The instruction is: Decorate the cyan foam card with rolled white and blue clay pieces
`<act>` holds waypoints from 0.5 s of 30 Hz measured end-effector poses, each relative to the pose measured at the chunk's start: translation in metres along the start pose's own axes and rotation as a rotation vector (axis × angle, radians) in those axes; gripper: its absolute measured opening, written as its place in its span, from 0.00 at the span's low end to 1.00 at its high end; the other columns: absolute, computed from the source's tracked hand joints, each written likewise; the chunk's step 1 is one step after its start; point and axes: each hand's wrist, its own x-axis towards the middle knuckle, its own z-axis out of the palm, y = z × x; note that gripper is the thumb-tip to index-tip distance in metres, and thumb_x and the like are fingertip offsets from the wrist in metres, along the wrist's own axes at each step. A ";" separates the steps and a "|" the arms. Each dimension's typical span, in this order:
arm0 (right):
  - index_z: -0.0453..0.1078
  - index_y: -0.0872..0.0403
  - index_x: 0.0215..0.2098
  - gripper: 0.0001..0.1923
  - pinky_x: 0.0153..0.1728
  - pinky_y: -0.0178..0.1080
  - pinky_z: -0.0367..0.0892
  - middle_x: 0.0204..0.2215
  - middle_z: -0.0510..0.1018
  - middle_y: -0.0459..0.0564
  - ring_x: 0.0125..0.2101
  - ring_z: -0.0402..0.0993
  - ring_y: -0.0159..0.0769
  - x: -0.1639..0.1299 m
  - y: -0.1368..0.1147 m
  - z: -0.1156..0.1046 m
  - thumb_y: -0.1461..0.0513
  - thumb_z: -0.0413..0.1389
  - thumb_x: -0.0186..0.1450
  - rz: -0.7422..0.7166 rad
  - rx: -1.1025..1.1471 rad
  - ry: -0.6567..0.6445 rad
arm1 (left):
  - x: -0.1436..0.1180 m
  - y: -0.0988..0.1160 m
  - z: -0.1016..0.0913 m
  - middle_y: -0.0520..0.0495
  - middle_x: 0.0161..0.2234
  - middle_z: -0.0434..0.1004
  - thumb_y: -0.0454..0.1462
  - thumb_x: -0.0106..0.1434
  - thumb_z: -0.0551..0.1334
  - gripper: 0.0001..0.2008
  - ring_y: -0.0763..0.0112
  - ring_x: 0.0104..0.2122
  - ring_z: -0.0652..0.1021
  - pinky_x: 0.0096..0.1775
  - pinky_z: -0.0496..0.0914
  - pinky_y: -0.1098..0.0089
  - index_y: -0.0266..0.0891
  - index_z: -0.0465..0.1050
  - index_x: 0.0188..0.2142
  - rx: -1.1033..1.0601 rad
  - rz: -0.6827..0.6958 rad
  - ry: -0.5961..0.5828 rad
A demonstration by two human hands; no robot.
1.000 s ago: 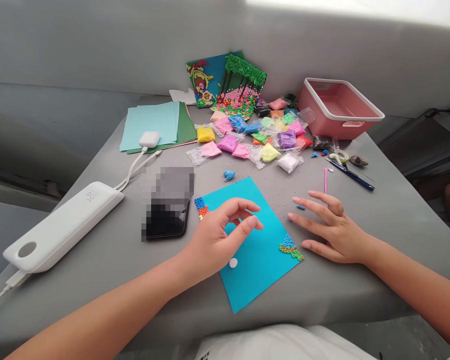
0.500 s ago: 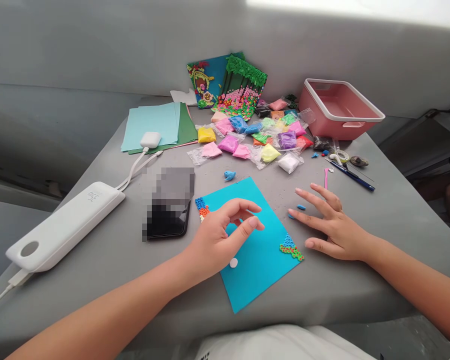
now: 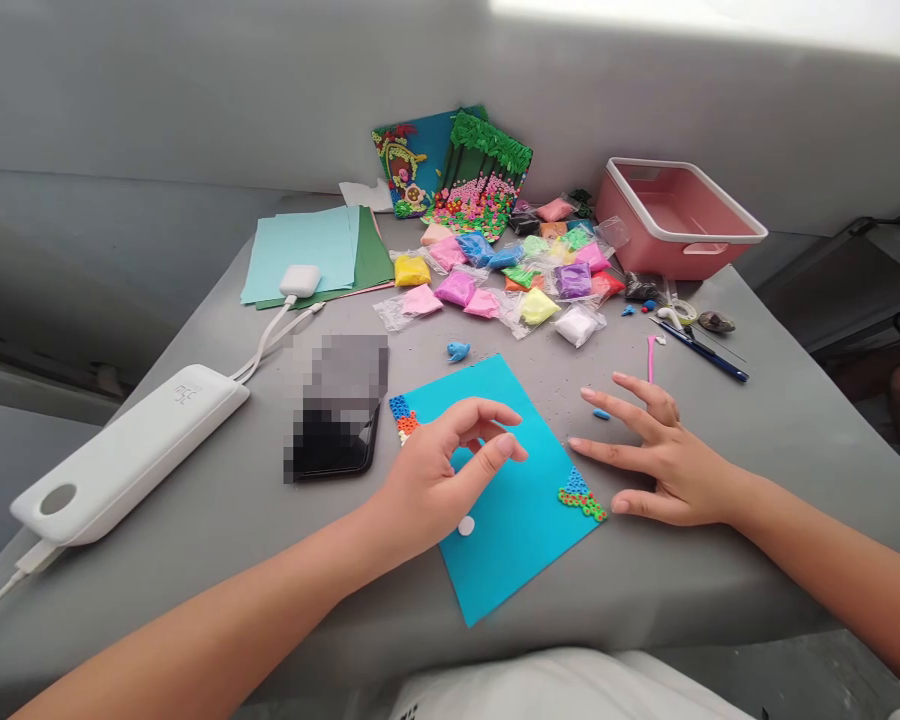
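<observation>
My left hand (image 3: 457, 465) is over the bright blue sheet (image 3: 495, 570), its fingers loosely bent and apart from the thumb, with nothing visible between them. Beside its wrist a small white disc (image 3: 466, 526) lies on the sheet. Little coloured rings form patches at the sheet's left corner and at its right edge (image 3: 581, 500). To the right of the sheet, my right hand (image 3: 656, 450) is spread palm down on the table, holding nothing. One small blue clay piece (image 3: 601, 414) shows between its fingers. Under the index fingertip, another blue piece seen earlier is hidden.
Behind the sheet sits a blue clay lump (image 3: 458, 351), with several clay packets (image 3: 457, 287) farther back. A phone (image 3: 337, 430) and a white power bank (image 3: 131, 450) lie left. On the right are a pink stick tool (image 3: 651, 358), a blue pen-like tool (image 3: 701, 350) and a pink basket (image 3: 690, 255).
The fingers of my right hand have slid slightly left, and the index finger now covers the blue piece near its tip. My left hand stays in place.
</observation>
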 end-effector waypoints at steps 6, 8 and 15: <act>0.59 0.38 0.71 0.33 0.67 0.69 0.47 0.76 0.47 0.51 0.73 0.40 0.67 -0.001 -0.001 -0.001 0.41 0.50 0.71 -0.014 -0.015 -0.027 | 0.000 0.001 0.000 0.49 0.38 0.83 0.46 0.71 0.61 0.11 0.66 0.43 0.81 0.46 0.72 0.65 0.44 0.72 0.47 0.001 0.002 -0.005; 0.59 0.40 0.72 0.34 0.68 0.68 0.47 0.76 0.48 0.52 0.73 0.40 0.66 -0.001 0.000 -0.001 0.41 0.49 0.72 0.000 -0.001 -0.010 | 0.000 0.001 0.000 0.49 0.38 0.83 0.46 0.71 0.61 0.11 0.66 0.43 0.81 0.46 0.72 0.65 0.43 0.72 0.47 -0.001 -0.002 -0.005; 0.65 0.46 0.68 0.29 0.69 0.64 0.51 0.73 0.57 0.56 0.72 0.47 0.62 0.002 0.004 -0.003 0.46 0.51 0.73 0.041 0.145 0.133 | 0.000 0.000 0.000 0.49 0.38 0.84 0.46 0.71 0.61 0.11 0.67 0.43 0.80 0.46 0.72 0.66 0.44 0.72 0.47 -0.007 -0.008 -0.007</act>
